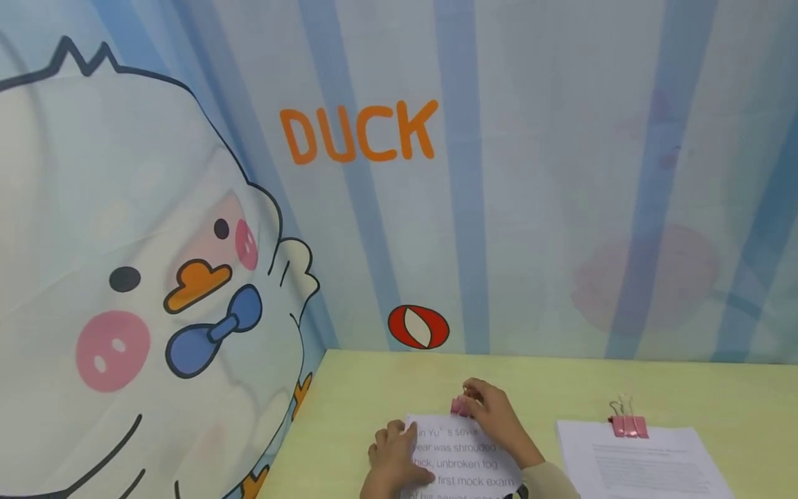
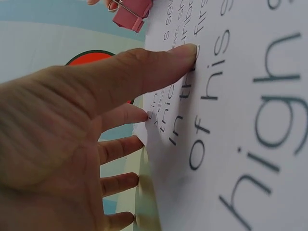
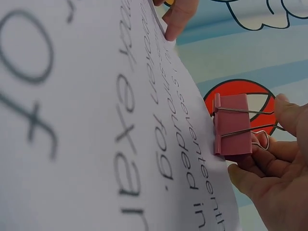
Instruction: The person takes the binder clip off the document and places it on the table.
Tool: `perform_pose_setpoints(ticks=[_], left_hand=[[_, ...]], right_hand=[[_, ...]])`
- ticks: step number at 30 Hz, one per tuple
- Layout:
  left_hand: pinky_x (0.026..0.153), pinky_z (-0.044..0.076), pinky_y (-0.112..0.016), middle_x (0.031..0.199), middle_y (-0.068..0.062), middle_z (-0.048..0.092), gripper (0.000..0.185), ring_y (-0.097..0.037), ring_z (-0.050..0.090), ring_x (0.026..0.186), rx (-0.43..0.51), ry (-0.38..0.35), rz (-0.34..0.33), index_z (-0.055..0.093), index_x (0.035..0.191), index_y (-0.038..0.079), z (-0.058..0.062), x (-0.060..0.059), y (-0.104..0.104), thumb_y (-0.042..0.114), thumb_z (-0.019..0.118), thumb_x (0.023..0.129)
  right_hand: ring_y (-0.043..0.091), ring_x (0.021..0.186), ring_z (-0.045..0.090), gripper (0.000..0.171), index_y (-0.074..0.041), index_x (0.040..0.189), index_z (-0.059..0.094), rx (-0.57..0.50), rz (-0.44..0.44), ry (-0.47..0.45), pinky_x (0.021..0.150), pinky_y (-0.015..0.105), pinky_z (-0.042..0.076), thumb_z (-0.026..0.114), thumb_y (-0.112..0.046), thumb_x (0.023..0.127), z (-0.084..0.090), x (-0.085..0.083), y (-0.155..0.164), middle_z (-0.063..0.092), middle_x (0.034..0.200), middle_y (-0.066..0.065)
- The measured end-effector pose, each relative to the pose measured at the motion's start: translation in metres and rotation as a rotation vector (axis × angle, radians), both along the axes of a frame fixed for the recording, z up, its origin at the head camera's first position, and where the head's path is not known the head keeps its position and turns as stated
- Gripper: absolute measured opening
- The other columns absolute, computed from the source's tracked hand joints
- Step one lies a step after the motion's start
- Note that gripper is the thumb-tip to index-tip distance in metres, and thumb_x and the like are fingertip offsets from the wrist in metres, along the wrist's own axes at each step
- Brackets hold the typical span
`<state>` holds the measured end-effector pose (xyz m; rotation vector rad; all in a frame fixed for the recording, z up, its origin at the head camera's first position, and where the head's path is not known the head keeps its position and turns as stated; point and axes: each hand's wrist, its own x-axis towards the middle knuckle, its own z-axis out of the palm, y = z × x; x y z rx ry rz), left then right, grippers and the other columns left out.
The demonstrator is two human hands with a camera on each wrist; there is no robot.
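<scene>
Here, at the left of the work, the left hand [image 1: 394, 461] lies flat on the left edge of the white printed paper stack [image 1: 464, 457], its thumb pressing down on the text and its straight fingers [image 2: 126, 115] spread along the edge, as the left wrist view shows. The stack rests on the pale yellow-green table [image 1: 349, 402], just in front of the striped cartoon-duck backdrop [image 1: 156, 242].

At the far edge of the stack sits the small pink metal binder clip [image 3: 232, 124], its body against the paper's top edge. The right hand [image 1: 492, 412] is right on it, thumb and fingers pinching the wire handles [image 3: 250, 120]. In the head view the clip is almost wholly covered by that hand, with only a scrap of pink showing. Whether the clip's mouth already grips the sheets cannot be told, since its body blocks that line.

Further right, well apart from both hands, a second white paper stack [image 1: 642, 464] lies on the table with another pink binder clip [image 1: 628, 424] on its top edge; its print is too small to read. The lower parts of both stacks are cut off by the frame.
</scene>
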<state>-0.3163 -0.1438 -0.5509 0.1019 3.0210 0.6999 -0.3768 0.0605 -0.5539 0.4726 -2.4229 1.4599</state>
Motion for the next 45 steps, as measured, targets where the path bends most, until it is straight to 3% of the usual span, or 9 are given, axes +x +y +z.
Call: perform_pose_setpoints(ticks=[12, 20, 29, 35, 45], left_hand=[[0.092, 0.028, -0.062, 0.126, -0.016, 0.044, 0.089, -0.042, 0.036, 0.113, 0.039, 0.018, -0.005, 0.054, 0.129, 0.004, 0.008, 0.003, 0.001, 0.031, 0.088, 0.051], [0.089, 0.030, -0.062, 0.124, -0.015, 0.044, 0.089, -0.042, 0.037, 0.111, 0.011, -0.009, 0.006, 0.054, 0.128, 0.005, 0.000, 0.001, 0.000, 0.033, 0.089, 0.050], [0.091, 0.028, -0.061, 0.124, -0.013, 0.044, 0.089, -0.040, 0.036, 0.110, 0.008, -0.005, 0.015, 0.055, 0.128, 0.005, 0.001, -0.001, 0.001, 0.032, 0.089, 0.050], [0.091, 0.028, -0.062, 0.125, -0.014, 0.043, 0.089, -0.041, 0.036, 0.112, 0.006, 0.003, 0.007, 0.055, 0.128, 0.006, -0.001, -0.002, -0.001, 0.034, 0.089, 0.050], [0.092, 0.028, -0.062, 0.128, -0.014, 0.043, 0.092, -0.040, 0.035, 0.114, 0.012, -0.002, 0.010, 0.054, 0.129, 0.008, -0.003, -0.003, -0.001, 0.034, 0.089, 0.048]], right_hand=[[0.016, 0.087, 0.060, 0.024, -0.001, 0.108, 0.063, -0.025, -0.013, -0.016, 0.080, 0.038, 0.050, 0.064, -0.013, 0.087, 0.008, -0.003, 0.003, 0.064, 0.089, -0.001], [0.015, 0.089, 0.059, 0.024, -0.003, 0.110, 0.062, -0.063, 0.019, -0.042, 0.082, 0.034, 0.050, 0.063, -0.011, 0.088, 0.012, 0.001, 0.004, 0.061, 0.087, -0.003], [0.019, 0.093, 0.060, 0.024, -0.001, 0.110, 0.063, -0.096, 0.024, -0.054, 0.084, 0.035, 0.050, 0.062, -0.011, 0.088, 0.018, -0.001, 0.005, 0.064, 0.089, 0.000], [0.020, 0.090, 0.060, 0.029, 0.000, 0.112, 0.062, -0.032, 0.073, -0.069, 0.083, 0.038, 0.049, 0.058, -0.021, 0.092, 0.019, 0.000, 0.008, 0.065, 0.093, 0.003], [0.019, 0.097, 0.056, 0.037, -0.005, 0.116, 0.061, -0.022, 0.107, -0.214, 0.087, 0.042, 0.045, 0.054, -0.033, 0.093, 0.025, 0.005, 0.013, 0.064, 0.106, 0.004]])
